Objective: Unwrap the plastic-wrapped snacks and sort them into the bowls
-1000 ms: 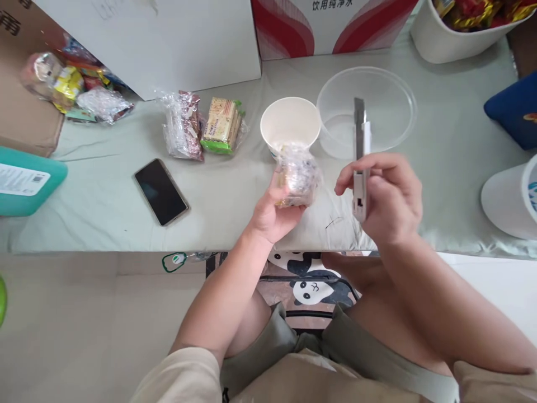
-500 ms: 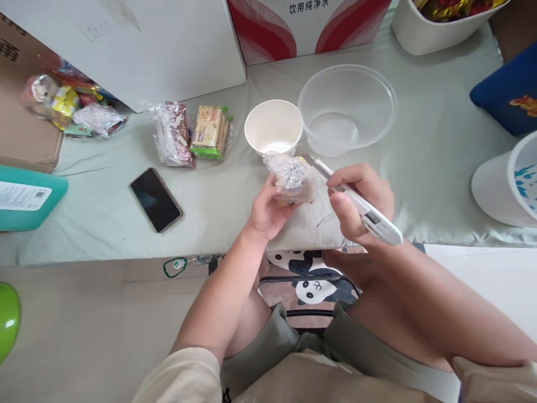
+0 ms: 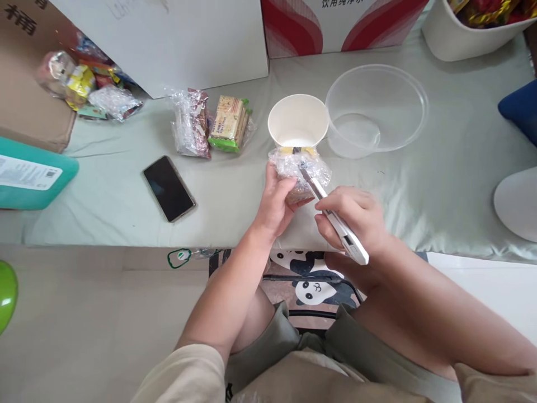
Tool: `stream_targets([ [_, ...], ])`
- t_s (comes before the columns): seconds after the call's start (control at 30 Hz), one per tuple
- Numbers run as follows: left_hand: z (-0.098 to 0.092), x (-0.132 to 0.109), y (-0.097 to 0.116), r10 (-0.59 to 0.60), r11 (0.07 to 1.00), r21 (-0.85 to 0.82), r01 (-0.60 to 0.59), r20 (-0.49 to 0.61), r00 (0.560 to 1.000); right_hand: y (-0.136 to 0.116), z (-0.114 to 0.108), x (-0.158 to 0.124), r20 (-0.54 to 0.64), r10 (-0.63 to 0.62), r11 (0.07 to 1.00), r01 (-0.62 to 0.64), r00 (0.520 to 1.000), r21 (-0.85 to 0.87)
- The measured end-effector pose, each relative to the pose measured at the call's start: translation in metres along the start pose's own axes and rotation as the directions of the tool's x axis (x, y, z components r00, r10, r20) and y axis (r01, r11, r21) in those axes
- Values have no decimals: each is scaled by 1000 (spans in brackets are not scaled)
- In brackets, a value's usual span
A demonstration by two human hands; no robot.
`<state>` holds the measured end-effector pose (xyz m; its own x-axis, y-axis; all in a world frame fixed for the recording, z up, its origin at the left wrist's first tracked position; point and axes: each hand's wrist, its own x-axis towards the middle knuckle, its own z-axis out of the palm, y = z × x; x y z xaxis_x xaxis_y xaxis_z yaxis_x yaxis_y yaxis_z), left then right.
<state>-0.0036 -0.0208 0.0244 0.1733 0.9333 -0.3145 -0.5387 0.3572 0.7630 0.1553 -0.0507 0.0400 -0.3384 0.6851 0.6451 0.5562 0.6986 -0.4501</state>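
Note:
My left hand [image 3: 274, 207] is closed round a clear, crinkled plastic-wrapped snack packet [image 3: 289, 165], held above the table's front part. In my right hand [image 3: 354, 215] is a white utility knife [image 3: 342, 232], its blade end pointing up and left onto the packet's wrapping. Whether the blade has pierced the plastic I cannot tell. Just behind the packet stands a white paper cup [image 3: 289, 126], and a clear plastic bowl [image 3: 403, 126] is right beside it. Left of the cup lie a packet of crackers [image 3: 227, 123] and a reddish packet in clear wrap [image 3: 191, 123].
A black phone [image 3: 169, 188] lies flat on the cloth-covered table [image 3: 104, 207]. Large boxes, including a white box [image 3: 201, 45], line the back. A white tub of wrapped sweets [image 3: 465, 42] stands back right, a white bin [image 3: 518, 201] at the right, a teal container [image 3: 33, 173] at the left.
The packet has been turned in my left hand, showing a yellow strip at its top. The knife has swung so its tip now lies over the wrapping. The whole view has shifted.

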Motion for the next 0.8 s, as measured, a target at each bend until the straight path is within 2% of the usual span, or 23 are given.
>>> stream_targets([
  [0.27, -13, 1, 11, 47, 994, -97, -58, -112, 993, -9, 6, -1, 100, 11, 992, -23, 995, 121],
  [0.5, -24, 7, 26, 149, 982, -87, -169, -197, 969, -6, 3, -1, 306, 69, 990, -104, 950, 98],
  [0.57, -29, 7, 31, 155, 982, -71, -174, -216, 964, 1, -3, 0, 339, 144, 988, -154, 930, 2],
  [0.63, -33, 6, 34, 151, 983, -67, -168, -209, 966, 9, -11, 0, 373, 278, 959, -234, 885, -160],
  [0.7, -35, 4, 36, 130, 987, -73, -145, -176, 976, 17, -22, -2, 372, 428, 889, -310, 823, -337],
  [0.8, -35, 2, 37, 70, 994, -80, -79, -110, 991, 26, -38, -7, 290, 611, 750, -420, 737, -512],
])
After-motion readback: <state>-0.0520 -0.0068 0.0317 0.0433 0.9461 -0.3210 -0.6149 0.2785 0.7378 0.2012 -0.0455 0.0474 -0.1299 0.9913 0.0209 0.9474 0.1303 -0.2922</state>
